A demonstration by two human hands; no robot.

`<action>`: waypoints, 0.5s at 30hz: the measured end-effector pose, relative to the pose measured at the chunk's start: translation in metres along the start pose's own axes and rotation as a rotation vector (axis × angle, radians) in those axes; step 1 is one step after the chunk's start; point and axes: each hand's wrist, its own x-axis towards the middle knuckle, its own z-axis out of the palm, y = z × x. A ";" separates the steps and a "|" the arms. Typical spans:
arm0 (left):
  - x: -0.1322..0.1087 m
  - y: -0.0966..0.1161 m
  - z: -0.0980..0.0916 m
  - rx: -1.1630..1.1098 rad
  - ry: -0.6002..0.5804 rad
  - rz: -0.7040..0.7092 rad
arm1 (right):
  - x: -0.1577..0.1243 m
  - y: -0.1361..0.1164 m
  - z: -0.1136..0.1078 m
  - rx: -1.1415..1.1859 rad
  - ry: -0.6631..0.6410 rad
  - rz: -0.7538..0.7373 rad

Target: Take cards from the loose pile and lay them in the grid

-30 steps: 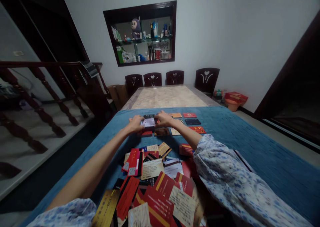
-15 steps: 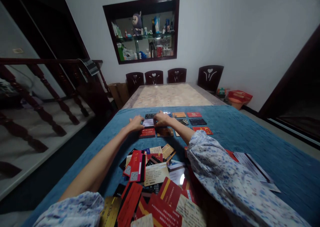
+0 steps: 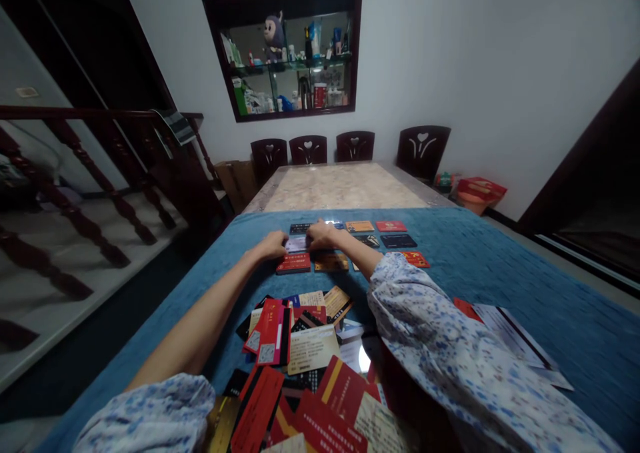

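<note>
At the left of the laid-out cards, my left hand [image 3: 271,245] has its fingers curled against the left edge of a white card [image 3: 297,243]. My right hand [image 3: 324,235] holds the same card at its right edge and hides part of the row behind. A red card stack [image 3: 293,263] lies just in front of the white card, and a dark card [image 3: 300,228] just behind it. To the right are a gold-brown card [image 3: 331,262], an orange card [image 3: 359,226], a red card [image 3: 391,226] and a black card [image 3: 399,240].
Nearer me lies a loose heap of mixed cards [image 3: 313,350]. White cards with a dark stripe [image 3: 517,340] lie by my right sleeve. A blue cloth [image 3: 200,306] covers the near part of the table. Chairs [image 3: 307,150] stand at the far end.
Both hands stay at the white card with hardly any movement. The view has shifted slightly, and my right forearm sits a little further left.
</note>
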 end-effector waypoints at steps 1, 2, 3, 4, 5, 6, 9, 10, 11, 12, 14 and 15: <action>0.000 0.000 0.000 0.005 -0.007 0.014 | 0.001 0.000 0.000 0.000 -0.005 0.002; 0.000 0.000 -0.001 0.009 -0.013 0.026 | 0.001 0.000 0.000 -0.001 -0.010 0.004; 0.000 0.000 -0.002 0.012 -0.020 0.037 | 0.002 0.000 -0.001 -0.002 -0.015 0.006; 0.000 0.000 -0.002 0.015 -0.026 0.044 | 0.003 0.000 -0.001 -0.005 -0.020 0.006; 0.000 0.000 -0.003 0.017 -0.031 0.048 | 0.004 0.000 -0.001 -0.008 -0.024 0.006; 0.000 0.000 -0.003 0.018 -0.032 0.051 | 0.004 0.000 -0.001 -0.012 -0.028 0.005; 0.002 0.001 -0.004 0.024 -0.032 0.057 | 0.007 -0.001 -0.002 -0.026 -0.037 0.003; 0.003 0.001 -0.004 0.028 -0.038 0.062 | 0.007 -0.002 -0.002 -0.028 -0.039 0.002; 0.005 0.001 -0.004 0.033 -0.050 0.068 | 0.008 -0.002 -0.003 -0.030 -0.042 0.000; 0.006 0.001 -0.004 0.038 -0.063 0.071 | 0.009 -0.002 -0.003 -0.029 -0.043 -0.003; 0.009 0.001 -0.004 0.050 -0.086 0.060 | 0.010 -0.002 -0.003 -0.025 -0.047 -0.010; 0.010 0.001 -0.004 0.054 -0.094 0.047 | 0.011 -0.002 -0.003 -0.022 -0.049 -0.013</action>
